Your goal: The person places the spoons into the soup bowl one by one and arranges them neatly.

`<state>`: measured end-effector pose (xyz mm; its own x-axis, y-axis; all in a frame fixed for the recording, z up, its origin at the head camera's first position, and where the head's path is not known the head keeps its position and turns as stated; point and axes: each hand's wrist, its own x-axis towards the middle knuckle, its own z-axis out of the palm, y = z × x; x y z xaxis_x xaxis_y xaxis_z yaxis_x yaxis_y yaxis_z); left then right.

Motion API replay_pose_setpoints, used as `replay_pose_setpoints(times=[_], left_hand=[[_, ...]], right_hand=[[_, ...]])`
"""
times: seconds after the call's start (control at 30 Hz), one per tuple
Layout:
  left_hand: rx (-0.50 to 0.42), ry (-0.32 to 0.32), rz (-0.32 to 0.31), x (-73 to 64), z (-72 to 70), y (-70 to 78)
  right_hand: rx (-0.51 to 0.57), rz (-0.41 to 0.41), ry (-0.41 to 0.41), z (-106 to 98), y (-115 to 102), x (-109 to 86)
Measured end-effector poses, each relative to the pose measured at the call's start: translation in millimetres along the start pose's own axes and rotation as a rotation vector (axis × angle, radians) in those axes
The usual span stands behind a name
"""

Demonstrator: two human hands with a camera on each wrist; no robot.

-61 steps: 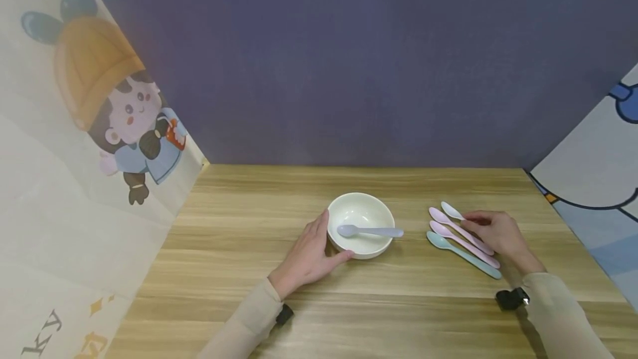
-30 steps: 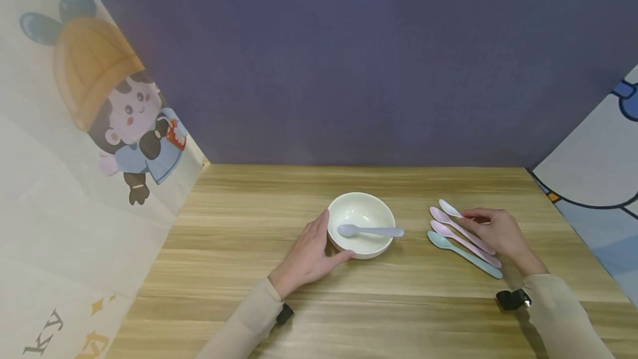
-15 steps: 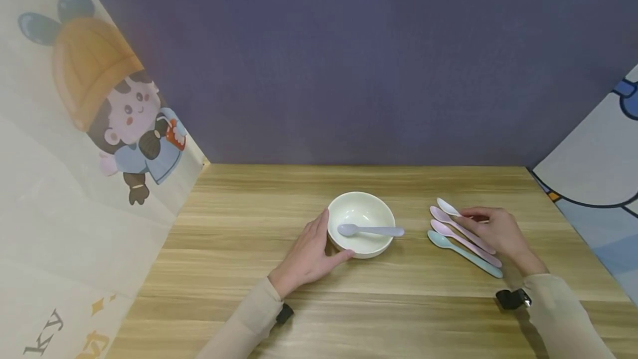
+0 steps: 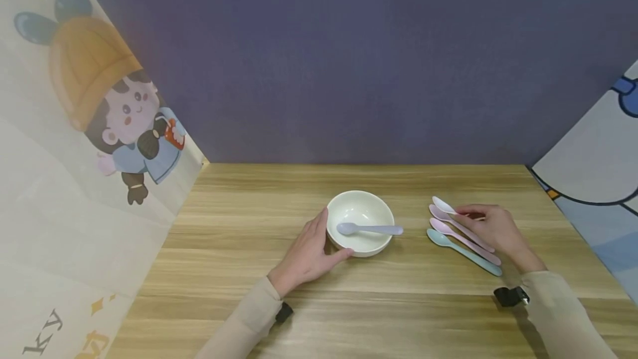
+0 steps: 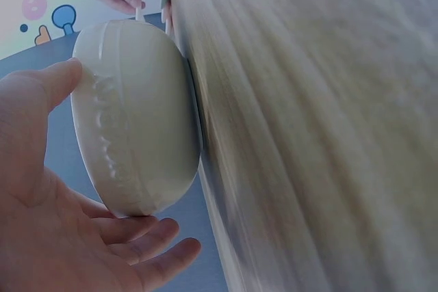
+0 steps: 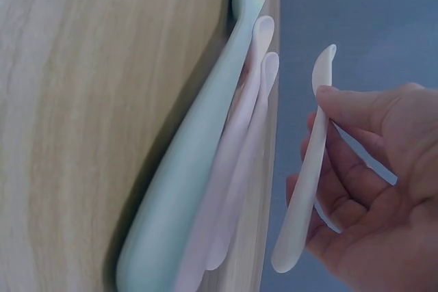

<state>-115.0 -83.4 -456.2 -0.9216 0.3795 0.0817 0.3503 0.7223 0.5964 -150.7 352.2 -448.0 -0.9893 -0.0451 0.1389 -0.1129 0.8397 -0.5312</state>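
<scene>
A cream bowl (image 4: 363, 209) stands on the table, with a pale lavender spoon (image 4: 374, 230) lying across it, its handle over the right rim. My left hand (image 4: 309, 256) holds the bowl's left side, thumb and fingers spread around the wall; the left wrist view shows thumb and fingers touching the bowl (image 5: 137, 121). My right hand (image 4: 495, 231) pinches a white spoon (image 6: 308, 182) between thumb and fingers, raised off the table. Beside it lie two pink spoons (image 4: 461, 240) and a light green spoon (image 4: 466, 254), side by side.
The wood-grain table (image 4: 249, 209) ends at a dark blue-purple wall (image 4: 369, 60). A panel with a cartoon figure (image 4: 129, 104) rises at left, another printed panel (image 4: 598, 154) at right. Both wrists carry black straps (image 4: 510, 296).
The white spoon in my right hand has risen and shifted slightly left, now partly over the nearest pink spoon. My left hand and the bowl have stayed put.
</scene>
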Motion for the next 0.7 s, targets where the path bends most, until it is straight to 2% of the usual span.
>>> replay_pose_setpoints(times=[0.43,0.7], left_hand=[[0.007,0.004,0.001,0.4,-0.2,-0.1],[0.014,0.005,0.001,0.0,0.4,-0.6]], right_hand=[[0.029,-0.003,-0.038,-1,-10,-1.8],[0.05,-0.048,-0.026,-1,-23,-3.2]])
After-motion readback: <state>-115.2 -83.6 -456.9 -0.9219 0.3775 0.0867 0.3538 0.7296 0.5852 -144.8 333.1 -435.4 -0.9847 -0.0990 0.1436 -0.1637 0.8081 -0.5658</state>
